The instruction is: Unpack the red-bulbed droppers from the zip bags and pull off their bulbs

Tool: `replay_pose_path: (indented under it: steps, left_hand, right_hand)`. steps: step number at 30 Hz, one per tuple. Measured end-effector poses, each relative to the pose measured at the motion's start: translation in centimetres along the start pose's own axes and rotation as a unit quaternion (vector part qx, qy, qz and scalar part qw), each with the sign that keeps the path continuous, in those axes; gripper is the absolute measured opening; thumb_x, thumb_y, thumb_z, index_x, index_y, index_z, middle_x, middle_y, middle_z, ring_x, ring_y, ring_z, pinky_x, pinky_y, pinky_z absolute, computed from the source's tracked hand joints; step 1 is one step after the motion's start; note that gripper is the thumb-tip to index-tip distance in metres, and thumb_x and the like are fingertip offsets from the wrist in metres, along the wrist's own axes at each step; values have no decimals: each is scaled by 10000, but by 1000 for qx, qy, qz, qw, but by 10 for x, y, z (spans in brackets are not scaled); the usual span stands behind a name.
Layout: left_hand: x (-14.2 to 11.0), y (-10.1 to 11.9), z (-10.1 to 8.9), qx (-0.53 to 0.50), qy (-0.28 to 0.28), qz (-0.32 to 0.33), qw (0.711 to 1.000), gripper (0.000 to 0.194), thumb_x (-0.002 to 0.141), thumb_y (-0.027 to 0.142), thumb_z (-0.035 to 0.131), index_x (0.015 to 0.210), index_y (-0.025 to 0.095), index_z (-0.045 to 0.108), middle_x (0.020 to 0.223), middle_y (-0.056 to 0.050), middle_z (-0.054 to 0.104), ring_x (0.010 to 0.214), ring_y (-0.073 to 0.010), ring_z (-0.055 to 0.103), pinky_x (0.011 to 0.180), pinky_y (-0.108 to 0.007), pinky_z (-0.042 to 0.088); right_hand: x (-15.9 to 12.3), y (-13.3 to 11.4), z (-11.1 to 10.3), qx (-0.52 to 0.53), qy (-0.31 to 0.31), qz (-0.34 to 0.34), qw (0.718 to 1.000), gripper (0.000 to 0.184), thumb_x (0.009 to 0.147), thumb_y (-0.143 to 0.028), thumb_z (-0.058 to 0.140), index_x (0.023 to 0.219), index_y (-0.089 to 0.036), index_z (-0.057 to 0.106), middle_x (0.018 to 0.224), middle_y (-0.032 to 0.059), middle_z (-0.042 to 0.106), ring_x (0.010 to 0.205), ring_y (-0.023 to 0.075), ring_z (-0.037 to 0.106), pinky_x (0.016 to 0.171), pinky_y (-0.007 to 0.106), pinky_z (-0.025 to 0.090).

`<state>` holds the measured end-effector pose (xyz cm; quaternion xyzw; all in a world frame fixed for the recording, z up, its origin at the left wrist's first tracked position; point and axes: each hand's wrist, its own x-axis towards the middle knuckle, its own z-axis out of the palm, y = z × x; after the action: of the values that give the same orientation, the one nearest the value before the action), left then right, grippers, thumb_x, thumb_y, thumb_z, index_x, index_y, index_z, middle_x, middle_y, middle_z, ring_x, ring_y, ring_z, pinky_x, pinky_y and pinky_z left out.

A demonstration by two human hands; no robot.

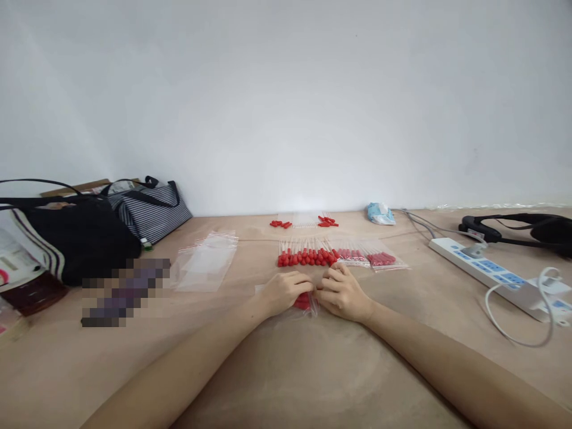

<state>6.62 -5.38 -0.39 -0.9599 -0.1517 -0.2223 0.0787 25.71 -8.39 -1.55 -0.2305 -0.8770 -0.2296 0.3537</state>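
At the middle of the table my left hand (pixel 286 292) and my right hand (pixel 343 293) are close together, fingers curled and pinching a small clear plastic bag (pixel 304 304) between them. Red pieces show through the bag's near end; much of the bag is hidden under my fingers. Just beyond my hands lies a row of red-tipped pale sticks (pixel 306 256), side by side with the tips toward me. To its right, filled clear bags (pixel 379 258) hold more of these sticks.
Clear zip bags (pixel 208 262) lie in a stack at left. Small red-ended groups (pixel 280 224) lie near the wall. A power strip (pixel 487 268), black headset (pixel 513 226) and blue mask (pixel 381 213) are at right. Black (pixel 84 232) and striped bags (pixel 156 208) stand at left.
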Motion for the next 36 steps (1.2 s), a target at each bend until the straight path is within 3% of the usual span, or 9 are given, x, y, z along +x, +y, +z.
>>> replay_pose_path:
  steps: [5, 9, 14, 17, 20, 24, 28, 31, 36]
  left_hand:
    - [3, 1, -5, 70, -48, 37, 996, 225, 873, 132, 363, 757, 135, 556, 775, -28, 609, 706, -131, 543, 604, -225, 422]
    - [4, 1, -8, 95, -54, 78, 991, 246, 867, 117, 370, 685, 148, 532, 756, -7, 605, 662, -123, 525, 515, -224, 386]
    - [4, -5, -14, 41, -76, 59, 994, 256, 881, 123, 338, 735, 150, 546, 816, -17, 612, 776, -124, 549, 627, -217, 439]
    - [-2, 0, -20, -11, -52, -9, 999, 233, 890, 163, 330, 892, 165, 563, 974, -44, 605, 934, -144, 538, 814, -262, 439]
    - [-20, 12, -28, -72, -21, -150, 986, 296, 875, 252, 388, 1156, 187, 453, 1191, -70, 514, 1105, -175, 461, 943, -326, 384]
    - [-48, 24, -40, -139, -56, -269, 951, 402, 842, 307, 434, 1230, 210, 392, 1255, -61, 474, 1179, -204, 402, 989, -381, 342]
    - [-58, 23, -42, -178, -67, -312, 931, 423, 818, 283, 449, 1231, 214, 393, 1251, -55, 480, 1132, -191, 454, 962, -356, 370]
    - [-55, 19, -37, -182, -62, -326, 926, 427, 795, 281, 473, 1211, 205, 418, 1228, -55, 503, 1110, -195, 473, 949, -347, 377]
    - [-54, 14, -27, -174, -29, -344, 922, 414, 778, 316, 494, 1173, 196, 456, 1175, -62, 548, 1068, -206, 510, 919, -346, 400]
  right_hand:
    - [0, 1, 1, -5, -13, -15, 1000, 261, 824, -108, 396, 620, -178, 545, 596, -13, 527, 664, 118, 375, 721, 317, 264]
    - [0, 2, 3, -17, -24, -34, 999, 307, 819, -72, 341, 573, -163, 499, 562, -12, 492, 647, 115, 372, 747, 329, 254]
    - [0, 4, 3, 8, -71, -23, 997, 267, 824, -73, 343, 656, -165, 529, 624, 0, 550, 689, 122, 409, 750, 329, 262]
    - [-2, 4, -2, 57, -106, 8, 993, 200, 799, -107, 397, 668, -164, 538, 682, 22, 581, 725, 138, 437, 709, 318, 287]
    - [-4, 5, -8, 166, -149, 65, 973, 108, 736, -129, 472, 738, -176, 569, 757, 24, 607, 782, 150, 478, 720, 310, 321]
    - [-3, 4, -7, 290, -164, 177, 926, 201, 713, -89, 468, 802, -200, 611, 763, 1, 634, 777, 139, 524, 779, 320, 357]
    - [-1, 0, 2, 333, -129, 284, 890, 195, 693, -92, 499, 750, -204, 648, 740, 0, 648, 716, 129, 552, 707, 275, 403]
    - [-3, -1, 7, 361, -132, 331, 862, 84, 682, -212, 599, 741, -198, 657, 687, -2, 637, 643, 122, 549, 639, 256, 414]
    - [-4, -2, 6, 395, -142, 354, 836, 535, 598, -389, 704, 1085, -217, 568, 703, -27, 617, 600, 108, 530, 644, 268, 412]
